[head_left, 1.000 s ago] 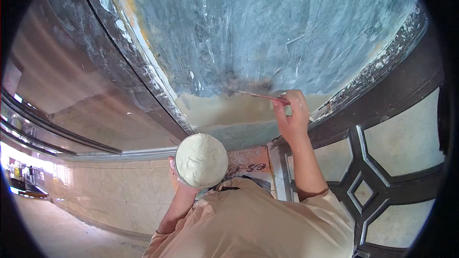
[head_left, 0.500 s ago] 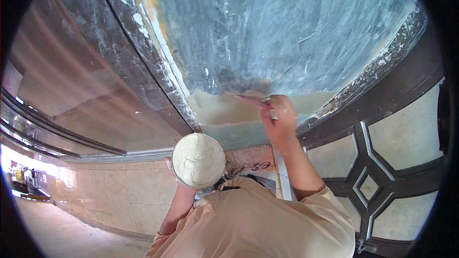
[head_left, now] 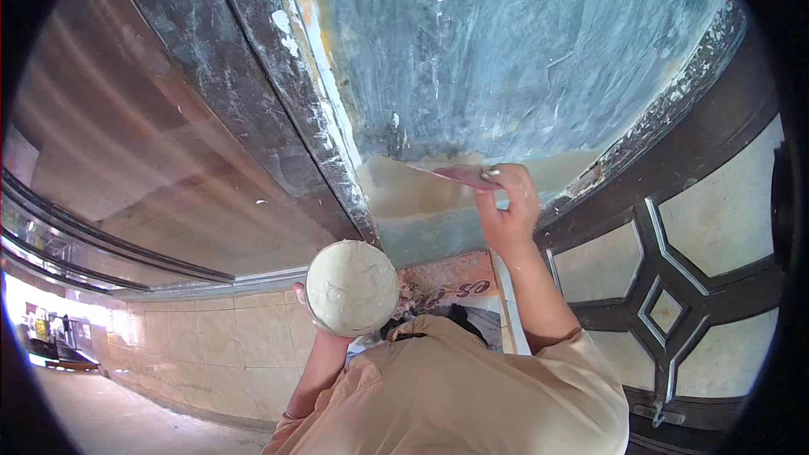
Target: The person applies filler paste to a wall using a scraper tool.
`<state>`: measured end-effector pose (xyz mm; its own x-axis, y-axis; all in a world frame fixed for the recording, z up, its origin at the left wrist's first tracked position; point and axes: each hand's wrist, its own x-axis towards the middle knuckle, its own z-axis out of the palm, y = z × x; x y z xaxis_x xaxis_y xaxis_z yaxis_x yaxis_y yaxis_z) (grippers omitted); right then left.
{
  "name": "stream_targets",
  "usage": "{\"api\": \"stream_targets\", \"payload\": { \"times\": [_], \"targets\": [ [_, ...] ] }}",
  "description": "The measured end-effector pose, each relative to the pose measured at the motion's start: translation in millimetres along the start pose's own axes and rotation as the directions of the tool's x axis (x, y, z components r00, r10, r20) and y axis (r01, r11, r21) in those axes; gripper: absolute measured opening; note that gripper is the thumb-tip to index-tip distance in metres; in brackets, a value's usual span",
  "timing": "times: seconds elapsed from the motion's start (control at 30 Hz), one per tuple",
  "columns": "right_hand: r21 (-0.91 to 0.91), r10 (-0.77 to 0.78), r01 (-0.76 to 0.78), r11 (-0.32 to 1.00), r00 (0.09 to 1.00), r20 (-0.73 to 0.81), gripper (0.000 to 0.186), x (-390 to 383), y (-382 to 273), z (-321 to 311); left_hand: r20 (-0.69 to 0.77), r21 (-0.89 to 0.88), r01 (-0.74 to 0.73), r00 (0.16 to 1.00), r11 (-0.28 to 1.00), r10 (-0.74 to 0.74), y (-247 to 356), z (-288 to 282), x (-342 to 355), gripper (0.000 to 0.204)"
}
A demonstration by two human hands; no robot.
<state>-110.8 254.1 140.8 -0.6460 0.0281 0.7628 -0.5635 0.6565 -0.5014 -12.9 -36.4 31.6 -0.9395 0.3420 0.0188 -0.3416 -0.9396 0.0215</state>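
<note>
My left hand (head_left: pixel 330 340) holds a round tub (head_left: pixel 372 334) from its side and below; pale, creamy putty (head_left: pixel 350 285) fills it up to the rim. My right hand (head_left: pixel 514 209) grips a putty knife (head_left: pixel 459 174) with fingers and thumb pinched around it. Its thin blade points left, over the lower part of the blue-grey wall panel (head_left: pixel 506 59). A beige, smooth band of coating (head_left: pixel 413 196) runs across the panel there, under the blade. Whether the blade's edge touches the surface is hard to tell.
Left of the panel stands a dark, paint-smeared frame (head_left: pixel 270 93) beside brown glossy panelling (head_left: pixel 185 177). A dark door or grille with pale panes (head_left: pixel 666 312) is close on my right. Below are beige wall tiles (head_left: pixel 219 329) and a printed reddish board (head_left: pixel 447 278).
The view has turned a little, so the panel sits further right. The putty knife now shows more of its blade's flat face. The tub stays in my left hand.
</note>
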Motion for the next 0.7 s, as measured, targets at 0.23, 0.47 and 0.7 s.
{"api": "stream_targets", "payload": {
  "times": [0.23, 0.47, 0.7],
  "targets": [
    [0.022, 0.048, -0.060, 0.998, 0.932, 0.360, 0.016, -82, 52, 60, -0.035, 0.060, 0.047, 0.998, 0.997, -0.045, 10, -15, -7, 0.110],
    [0.017, 0.050, -0.050, 0.999, 0.999, -0.003, 0.011, 5, -10, 27, -0.136, 0.486, 0.025, 0.990, 0.873, 0.047, 18, -10, -13, 0.109],
    [0.040, -0.008, -0.003, 0.999, 0.959, 0.284, 0.011, -11, -14, 36, -0.156, 0.369, 0.053, 0.988, 0.928, 0.006, 20, -19, -14, 0.110]
  ]
}}
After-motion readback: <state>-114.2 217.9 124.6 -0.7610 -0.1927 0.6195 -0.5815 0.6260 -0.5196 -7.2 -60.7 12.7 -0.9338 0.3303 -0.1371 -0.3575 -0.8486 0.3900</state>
